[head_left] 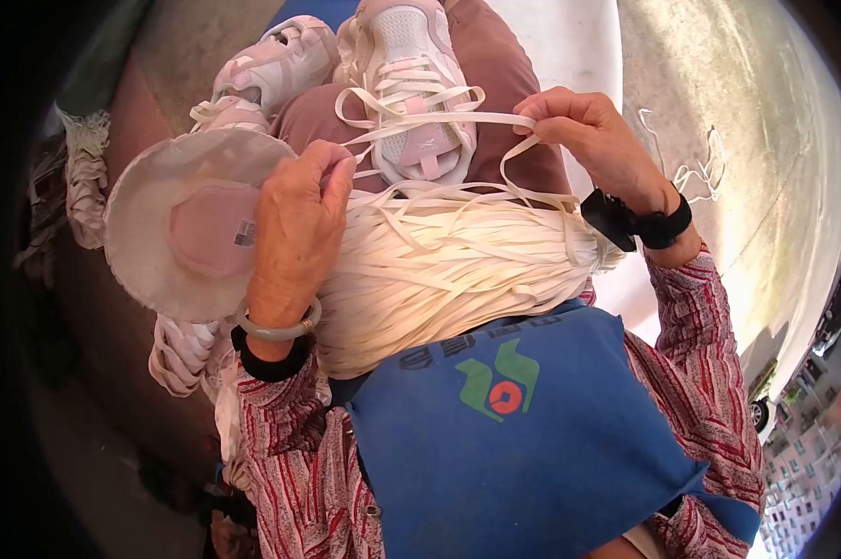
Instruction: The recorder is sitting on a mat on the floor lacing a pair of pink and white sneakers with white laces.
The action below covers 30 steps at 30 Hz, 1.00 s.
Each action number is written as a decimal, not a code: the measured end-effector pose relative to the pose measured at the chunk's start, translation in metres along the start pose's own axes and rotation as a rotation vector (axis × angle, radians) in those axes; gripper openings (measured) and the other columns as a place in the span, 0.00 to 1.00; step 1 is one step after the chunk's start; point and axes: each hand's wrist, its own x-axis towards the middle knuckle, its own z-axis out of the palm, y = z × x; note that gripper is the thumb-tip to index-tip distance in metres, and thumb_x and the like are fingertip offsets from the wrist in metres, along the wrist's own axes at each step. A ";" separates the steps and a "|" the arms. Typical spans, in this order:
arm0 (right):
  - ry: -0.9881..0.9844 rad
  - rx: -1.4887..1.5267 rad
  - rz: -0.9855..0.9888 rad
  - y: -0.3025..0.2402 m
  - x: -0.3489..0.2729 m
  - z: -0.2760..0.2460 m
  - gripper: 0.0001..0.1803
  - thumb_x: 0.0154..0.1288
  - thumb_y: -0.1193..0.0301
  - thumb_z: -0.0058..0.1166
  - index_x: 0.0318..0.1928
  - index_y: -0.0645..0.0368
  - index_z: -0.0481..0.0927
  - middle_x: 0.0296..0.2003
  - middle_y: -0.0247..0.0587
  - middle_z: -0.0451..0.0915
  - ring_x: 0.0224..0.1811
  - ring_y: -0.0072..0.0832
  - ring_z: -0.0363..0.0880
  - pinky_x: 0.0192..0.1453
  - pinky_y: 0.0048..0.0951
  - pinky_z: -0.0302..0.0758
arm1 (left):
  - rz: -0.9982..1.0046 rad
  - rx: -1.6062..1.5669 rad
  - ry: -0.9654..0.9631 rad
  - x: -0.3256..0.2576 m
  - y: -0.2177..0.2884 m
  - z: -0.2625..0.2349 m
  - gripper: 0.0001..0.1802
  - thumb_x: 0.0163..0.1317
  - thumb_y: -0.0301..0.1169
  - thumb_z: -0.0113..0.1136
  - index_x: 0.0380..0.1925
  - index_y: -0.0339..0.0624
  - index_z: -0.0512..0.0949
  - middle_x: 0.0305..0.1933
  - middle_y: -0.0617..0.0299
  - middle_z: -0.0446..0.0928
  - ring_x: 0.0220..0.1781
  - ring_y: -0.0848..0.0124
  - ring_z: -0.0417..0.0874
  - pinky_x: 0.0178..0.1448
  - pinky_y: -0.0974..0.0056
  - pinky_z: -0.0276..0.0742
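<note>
A pale pink and white sneaker (419,102) rests on my lap, its toe pointing away. White shoelace (458,117) runs across its tongue, with loops standing on both sides. My left hand (299,219) pinches one end of the lace just left of the shoe's opening. Over on the right, my right hand (579,130) grips the other end between thumb and fingers, holding it stretched. A thick bundle of white laces (439,270) lies across my lap below the shoe, partly under my left hand.
Left of my left hand sits a round whitish container (141,224) with a pink insole-like piece (206,228) inside. Another sneaker (276,70) lies at the upper left. Bunched laces (87,177) hang at far left; loose lace strands (705,172) lie on the ground at right.
</note>
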 end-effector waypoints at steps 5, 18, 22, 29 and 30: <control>0.315 -0.730 -0.414 -0.004 -0.010 0.010 0.11 0.60 0.81 0.50 0.41 0.62 0.83 0.38 0.39 0.78 0.36 0.29 0.78 0.40 0.27 0.75 | -0.197 -0.106 -0.115 0.005 0.010 -0.006 0.07 0.65 0.29 0.56 0.36 0.36 0.77 0.29 0.44 0.77 0.32 0.48 0.79 0.37 0.54 0.73; -0.146 -1.199 -0.633 0.006 -0.007 0.018 0.09 0.56 0.80 0.58 0.38 0.60 0.77 0.40 0.42 0.75 0.33 0.38 0.79 0.36 0.34 0.77 | -0.170 -0.211 -0.157 0.003 0.008 -0.005 0.08 0.66 0.30 0.56 0.39 0.35 0.77 0.22 0.64 0.71 0.26 0.80 0.68 0.31 0.68 0.69; -0.007 -1.150 -0.545 0.002 -0.004 0.015 0.04 0.59 0.77 0.55 0.36 0.59 0.77 0.36 0.39 0.75 0.33 0.38 0.79 0.35 0.36 0.76 | -0.132 -0.100 -0.135 0.002 0.001 -0.002 0.09 0.65 0.30 0.58 0.39 0.35 0.79 0.24 0.58 0.75 0.26 0.75 0.71 0.33 0.67 0.70; 0.169 -1.249 -0.542 0.006 -0.006 0.015 0.05 0.61 0.77 0.56 0.38 0.59 0.77 0.37 0.40 0.75 0.29 0.39 0.79 0.32 0.37 0.76 | 0.050 -0.020 0.091 0.008 0.003 0.004 0.06 0.64 0.28 0.55 0.35 0.38 0.79 0.35 0.47 0.78 0.37 0.48 0.79 0.40 0.52 0.74; 0.186 -1.217 -0.537 0.005 -0.008 0.019 0.05 0.62 0.78 0.56 0.39 0.59 0.78 0.39 0.41 0.75 0.30 0.39 0.79 0.33 0.36 0.76 | 0.048 -0.019 0.091 0.009 0.002 0.005 0.06 0.64 0.28 0.55 0.35 0.38 0.79 0.35 0.47 0.78 0.37 0.48 0.79 0.40 0.52 0.74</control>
